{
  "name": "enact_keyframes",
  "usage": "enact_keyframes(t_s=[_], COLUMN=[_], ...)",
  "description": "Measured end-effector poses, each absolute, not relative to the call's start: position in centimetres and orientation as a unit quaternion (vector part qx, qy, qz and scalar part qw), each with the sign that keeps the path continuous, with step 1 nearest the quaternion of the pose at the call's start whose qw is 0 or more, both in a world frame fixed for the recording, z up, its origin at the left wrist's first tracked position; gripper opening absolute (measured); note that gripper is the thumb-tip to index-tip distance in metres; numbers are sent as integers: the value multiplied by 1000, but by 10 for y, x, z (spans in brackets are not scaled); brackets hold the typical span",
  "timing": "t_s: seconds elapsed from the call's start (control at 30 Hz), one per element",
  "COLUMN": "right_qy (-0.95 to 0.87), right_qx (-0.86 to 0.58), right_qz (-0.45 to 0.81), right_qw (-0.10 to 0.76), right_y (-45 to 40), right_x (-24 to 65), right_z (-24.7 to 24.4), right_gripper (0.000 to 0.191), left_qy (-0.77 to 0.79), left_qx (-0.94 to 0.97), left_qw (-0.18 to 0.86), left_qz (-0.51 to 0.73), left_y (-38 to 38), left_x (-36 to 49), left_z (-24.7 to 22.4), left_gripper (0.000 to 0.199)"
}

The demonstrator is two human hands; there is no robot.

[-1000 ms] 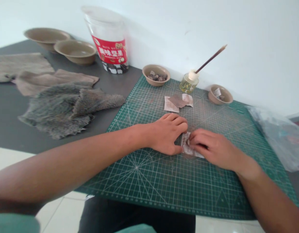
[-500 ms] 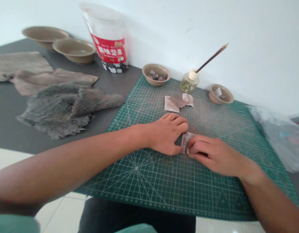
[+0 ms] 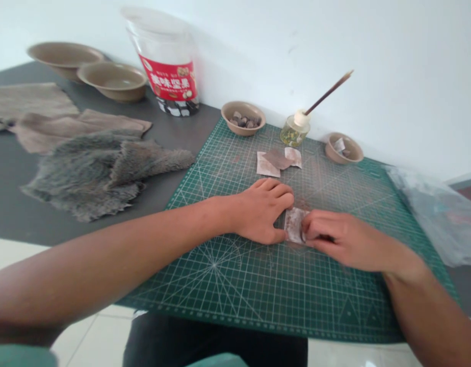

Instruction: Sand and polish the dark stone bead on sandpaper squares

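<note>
On the green cutting mat (image 3: 254, 290), a small whitish sheet with brown smears, apparently sandpaper (image 3: 294, 224), lies flat between my hands. My left hand (image 3: 262, 211) pins its left edge down, thumb and forefinger apart at the two corners and the other fingers curled on the mat. At the sheet's right side, my right hand (image 3: 338, 237) is closed in a pinch, fingertips pressed down on it. A sliver of something dark shows at those fingertips, mostly hidden. Beyond my hands lie several more paper pieces (image 3: 268, 165), white and brown, overlapping.
Along the wall stand a bowl of stones (image 3: 243, 104), a glass jar (image 3: 294, 130) with a brush-like stick, and a small bowl (image 3: 344, 149). Grey fur cloth (image 3: 86, 173), a red-labelled tub (image 3: 168, 79) and two bowls (image 3: 115, 92) are left; a plastic bag (image 3: 430, 214) lies right.
My right hand has slid a little to the right across the sheet, uncovering more of its smeared surface. My left hand stays in place on the edge. The view has shifted slightly.
</note>
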State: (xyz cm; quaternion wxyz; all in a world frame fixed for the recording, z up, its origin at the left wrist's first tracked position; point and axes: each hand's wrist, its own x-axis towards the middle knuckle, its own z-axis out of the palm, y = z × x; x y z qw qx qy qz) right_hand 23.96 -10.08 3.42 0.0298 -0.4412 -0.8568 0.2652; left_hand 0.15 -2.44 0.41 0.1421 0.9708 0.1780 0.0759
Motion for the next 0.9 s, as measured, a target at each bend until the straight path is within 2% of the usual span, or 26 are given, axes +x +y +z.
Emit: enact_keyframes(t_s=[0.17,0.3,0.4,0.47,0.6,0.73,0.83,0.9], right_qy=[-840,-855,-840,-835,-855,-843,-853,-856], right_qx=[-505,-444,-492,-509,-440,-493,-452,-430], right_qz=[180,261,208,192,268,195,257,281], right_qw=[79,57,100,88,61,88,45,53], right_y=[-100,-100,-99,-99,-102,-101,-100,-100], right_x=[242,238,237,238,237,237,238,237], right_z=[32,31,29,30,30,31,33,34], right_gripper=[9,11,9,10,11,9,11,11], left_qy=[180,175,177,182,173,180,181,175], left_qx=[971,971,970,970,970,969,970,970], left_qw=[137,142,143,140,146,143,142,145], left_qz=[83,82,84,86,89,87,82,82], left_y=[-24,-24,-24,-24,-23,-24,-24,-24], left_x=[1,1,2,2,1,1,1,1], left_z=[2,2,2,2,1,2,3,3], left_gripper=[48,49,48,47,49,48,48,49])
